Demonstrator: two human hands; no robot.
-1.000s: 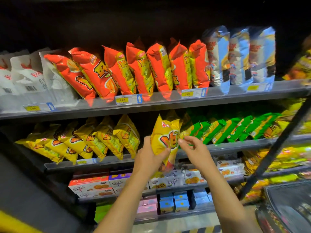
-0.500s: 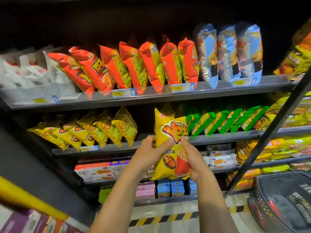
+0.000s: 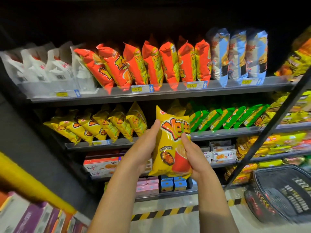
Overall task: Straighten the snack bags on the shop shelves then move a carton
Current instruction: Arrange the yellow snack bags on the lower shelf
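A yellow snack bag (image 3: 170, 145) is upright in front of the middle shelf (image 3: 223, 134), held off it by both hands. My left hand (image 3: 148, 145) grips its left edge, fingers reaching up the side. My right hand (image 3: 191, 155) grips its right lower part, thumb across the front. More yellow bags (image 3: 101, 126) lean in a row on the middle shelf to the left. Green bags (image 3: 225, 116) lean to the right. Red bags (image 3: 151, 64) stand on the upper shelf (image 3: 168, 93).
White bags (image 3: 47, 68) and blue-white bags (image 3: 239, 54) flank the red ones. Boxed biscuits (image 3: 101, 165) and small cartons (image 3: 173, 184) fill the lower shelves. A black shopping basket (image 3: 282, 190) sits at lower right. A dark diagonal bar (image 3: 269, 132) crosses the right side.
The yellow bag has come out from the shelf and turned to face me. My right hand has moved from its top edge to grip its lower right side.
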